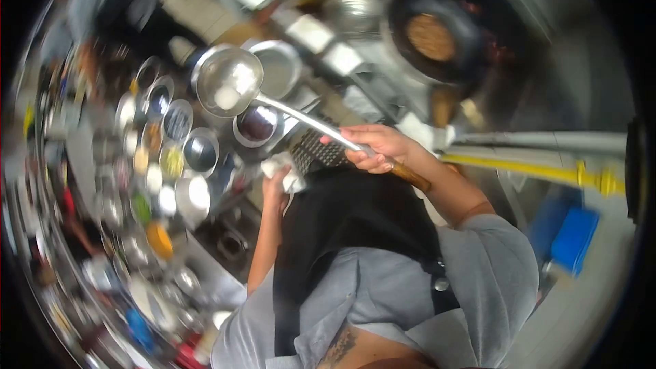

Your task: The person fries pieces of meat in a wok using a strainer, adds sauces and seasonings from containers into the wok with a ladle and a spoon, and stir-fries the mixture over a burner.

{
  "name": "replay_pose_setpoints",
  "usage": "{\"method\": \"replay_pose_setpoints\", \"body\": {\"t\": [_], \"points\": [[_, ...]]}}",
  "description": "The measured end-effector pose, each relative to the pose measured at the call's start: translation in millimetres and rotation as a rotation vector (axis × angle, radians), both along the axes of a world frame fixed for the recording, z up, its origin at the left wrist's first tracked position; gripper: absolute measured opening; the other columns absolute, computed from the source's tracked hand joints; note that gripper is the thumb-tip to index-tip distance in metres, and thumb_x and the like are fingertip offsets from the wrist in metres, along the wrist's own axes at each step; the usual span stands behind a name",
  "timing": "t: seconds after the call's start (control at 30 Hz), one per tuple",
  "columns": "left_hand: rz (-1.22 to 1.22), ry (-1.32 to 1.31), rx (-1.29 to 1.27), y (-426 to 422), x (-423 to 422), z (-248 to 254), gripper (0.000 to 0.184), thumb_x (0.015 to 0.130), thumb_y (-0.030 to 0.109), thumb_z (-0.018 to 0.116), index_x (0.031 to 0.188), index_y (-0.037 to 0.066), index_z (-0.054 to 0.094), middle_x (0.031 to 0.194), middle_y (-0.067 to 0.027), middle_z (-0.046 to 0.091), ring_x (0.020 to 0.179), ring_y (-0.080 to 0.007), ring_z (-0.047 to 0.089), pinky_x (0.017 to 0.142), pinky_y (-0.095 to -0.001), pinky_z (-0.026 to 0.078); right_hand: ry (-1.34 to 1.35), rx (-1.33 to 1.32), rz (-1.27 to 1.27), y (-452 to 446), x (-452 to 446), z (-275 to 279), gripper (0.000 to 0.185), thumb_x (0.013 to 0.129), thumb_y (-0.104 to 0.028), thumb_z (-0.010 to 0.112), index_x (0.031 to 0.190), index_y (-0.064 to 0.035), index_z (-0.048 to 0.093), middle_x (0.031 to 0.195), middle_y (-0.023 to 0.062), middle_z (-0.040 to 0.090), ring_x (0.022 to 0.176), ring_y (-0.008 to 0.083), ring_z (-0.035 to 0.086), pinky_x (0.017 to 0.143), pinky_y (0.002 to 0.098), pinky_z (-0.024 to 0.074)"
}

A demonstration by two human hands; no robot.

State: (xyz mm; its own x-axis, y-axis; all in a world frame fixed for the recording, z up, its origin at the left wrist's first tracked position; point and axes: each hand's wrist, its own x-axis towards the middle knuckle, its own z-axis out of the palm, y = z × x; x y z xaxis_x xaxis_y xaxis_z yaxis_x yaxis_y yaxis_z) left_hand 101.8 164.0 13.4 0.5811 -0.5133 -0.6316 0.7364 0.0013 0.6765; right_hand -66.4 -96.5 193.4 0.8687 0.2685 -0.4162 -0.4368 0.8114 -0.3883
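Note:
My right hand (377, 149) is closed around the handle of a long metal ladle (294, 115). Its wide bowl extends up and to the left, above some metal bowls, with a small white mass (226, 97) in it. A wooden grip end sticks out behind my fingers. My left hand (277, 183), lower and to the left, grips a crumpled white cloth (288, 169) beside my black apron (355, 208). Just below the ladle's bowl sits a metal bowl of dark liquid (257, 125). The picture is blurred by motion.
At the upper right, a black wok (447, 34) with a wooden handle holds brown food. Many small bowls of ingredients, one a yellow-green bowl (171, 160), fill the left side. A yellow pipe (533, 169) runs along the right. Another person (102, 0) stands at the upper left.

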Motion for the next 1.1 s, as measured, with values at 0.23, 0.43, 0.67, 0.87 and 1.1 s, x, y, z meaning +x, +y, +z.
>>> {"method": "replay_pose_setpoints", "body": {"t": [0.23, 0.43, 0.67, 0.87, 1.1], "points": [[-0.442, 0.003, 0.048, -187, -20, 20, 0.034, 0.083, 0.009, 0.071, 0.113, -0.001, 0.060, 0.096, -0.0100, 0.066, 0.079, -0.0214, 0.067, 0.067, -0.0367, 0.055, 0.213, -0.416, -0.726, -96, -143, 2, 0.034, 0.105, -0.028, 0.050, 0.137, -0.0157, 0.052, 0.065, -0.0030, 0.047, 0.041, 0.0028, 0.038, 0.033, 0.0190, 0.0301], [-0.733, 0.032, -0.004, -346, -55, 44, 0.030, 0.089, 0.020, 0.064, 0.107, -0.004, 0.063, 0.093, -0.0121, 0.066, 0.078, -0.0249, 0.069, 0.068, -0.0385, 0.058, 0.551, -0.926, -0.954, -205, -173, -67, 0.019, 0.099, -0.022, 0.061, 0.096, -0.0052, 0.054, 0.062, 0.0007, 0.050, 0.040, 0.0100, 0.046, 0.035, 0.0277, 0.0373], [-0.877, 0.109, -0.063, -483, -67, -5, 0.023, 0.099, 0.022, 0.053, 0.113, 0.005, 0.058, 0.101, -0.0104, 0.068, 0.091, -0.0276, 0.069, 0.083, -0.0469, 0.057, 0.930, -1.642, -0.828, -265, -173, -143, 0.031, 0.093, -0.019, 0.062, 0.111, 0.0058, 0.062, 0.086, 0.0206, 0.068, 0.070, 0.0298, 0.068, 0.066, 0.0424, 0.0545], [-0.990, 0.294, -0.006, -527, -69, -36, 0.023, 0.100, 0.021, 0.048, 0.112, 0.004, 0.058, 0.099, -0.0133, 0.068, 0.089, -0.0309, 0.069, 0.082, -0.0511, 0.057, 1.186, -1.785, -0.515, -324, -144, -150, 0.031, 0.089, -0.017, 0.058, 0.112, 0.0035, 0.065, 0.110, 0.0285, 0.066, 0.108, 0.0434, 0.063, 0.094, 0.0504, 0.0502], [-1.179, 0.236, 0.191, -552, -51, -41, 0.024, 0.100, 0.022, 0.044, 0.110, 0.006, 0.058, 0.097, -0.0106, 0.070, 0.084, -0.0288, 0.070, 0.079, -0.0525, 0.058, 1.236, -1.915, -0.189, -281, -98, -124, 0.028, 0.095, -0.016, 0.049, 0.115, -0.0035, 0.064, 0.112, 0.0238, 0.068, 0.101, 0.0405, 0.067, 0.087, 0.0501, 0.0538]]}}
